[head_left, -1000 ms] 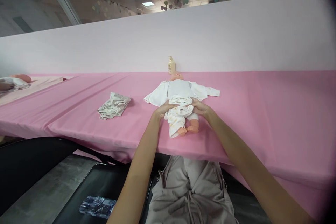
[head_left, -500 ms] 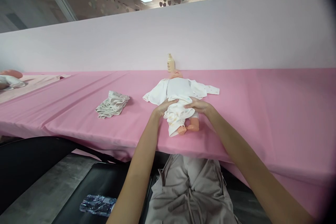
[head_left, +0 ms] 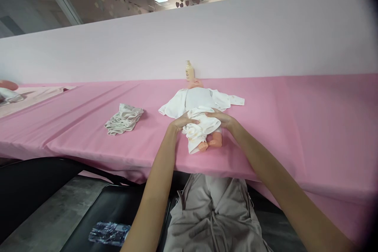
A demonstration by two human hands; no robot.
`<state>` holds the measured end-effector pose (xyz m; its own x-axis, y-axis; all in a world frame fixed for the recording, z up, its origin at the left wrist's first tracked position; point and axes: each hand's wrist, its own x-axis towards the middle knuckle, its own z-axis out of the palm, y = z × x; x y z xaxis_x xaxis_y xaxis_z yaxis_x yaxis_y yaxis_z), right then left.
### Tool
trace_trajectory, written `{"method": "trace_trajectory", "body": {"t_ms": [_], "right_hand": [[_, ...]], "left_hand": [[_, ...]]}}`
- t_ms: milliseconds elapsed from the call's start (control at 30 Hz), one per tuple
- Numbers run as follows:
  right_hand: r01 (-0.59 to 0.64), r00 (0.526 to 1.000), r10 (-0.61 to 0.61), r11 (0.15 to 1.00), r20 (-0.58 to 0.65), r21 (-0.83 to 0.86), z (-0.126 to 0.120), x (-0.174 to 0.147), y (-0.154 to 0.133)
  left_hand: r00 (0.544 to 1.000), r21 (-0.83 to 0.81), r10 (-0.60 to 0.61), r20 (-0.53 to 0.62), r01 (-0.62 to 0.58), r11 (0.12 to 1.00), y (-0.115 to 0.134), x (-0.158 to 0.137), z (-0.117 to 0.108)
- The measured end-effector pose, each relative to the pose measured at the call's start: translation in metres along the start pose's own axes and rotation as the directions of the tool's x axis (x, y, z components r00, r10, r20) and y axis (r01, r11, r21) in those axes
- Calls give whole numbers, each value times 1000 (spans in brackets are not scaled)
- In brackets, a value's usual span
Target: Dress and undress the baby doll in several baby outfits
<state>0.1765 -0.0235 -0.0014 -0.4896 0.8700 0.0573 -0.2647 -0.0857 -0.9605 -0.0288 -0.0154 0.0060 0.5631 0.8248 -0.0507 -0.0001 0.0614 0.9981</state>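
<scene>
A baby doll (head_left: pixel 216 139) lies on its back on the pink-covered table (head_left: pixel 265 126), feet toward me. It wears a white long-sleeved top (head_left: pixel 198 98) with the sleeves spread to both sides. White patterned baby pants (head_left: pixel 202 124) are bunched over its hips and one leg; the other leg shows bare at the knee and foot. My left hand (head_left: pixel 186 121) grips the pants at their left side, thumb on top of the cloth. On the opposite side my right hand (head_left: pixel 220 117) holds the waist part, its fingers partly hidden by the fabric.
A folded pale cloth (head_left: pixel 124 119) lies left of the doll. Behind the doll's head stands a pump bottle (head_left: pixel 189 71) against the white partition (head_left: pixel 251 39). Another doll (head_left: pixel 8 92) lies at the far left. A black chair (head_left: pixel 115 204) holds a shiny blue package (head_left: pixel 109 233).
My left thumb has shifted lower on the pants, and the right hand has moved slightly on the waist. The whole view has drifted a little; the doll stays in place.
</scene>
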Motion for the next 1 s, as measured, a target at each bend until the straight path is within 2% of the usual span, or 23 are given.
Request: {"method": "trace_trajectory", "body": {"t_ms": [133,333,500,667,800,900,1000], "right_hand": [[18,998,-18,1000,57,7,-1,1,1],[-59,997,59,998,-57,8,-5,6,5],[-28,998,29,999,-64,25,-3,9,6],[-19,997,20,1000,-76,22,-2,7,6],[-16,998,12,998,63,53,-5,4,4],[-7,977,-6,998,215,59,-10,2,3],[6,950,-8,1000,311,8,-15,4,4]], "left_hand": [[1000,3,-7,-5,7,1000,2,0,1],[998,-11,65,-21,-65,998,-2,5,1],[994,35,102,-30,-101,994,-7,10,-2],[994,24,78,-71,-77,997,-6,10,0],[997,-41,55,-61,-58,997,-7,7,-2],[999,-66,35,19,-34,997,-9,6,-8],[997,-28,11,83,-9,1000,-11,5,-14]]}}
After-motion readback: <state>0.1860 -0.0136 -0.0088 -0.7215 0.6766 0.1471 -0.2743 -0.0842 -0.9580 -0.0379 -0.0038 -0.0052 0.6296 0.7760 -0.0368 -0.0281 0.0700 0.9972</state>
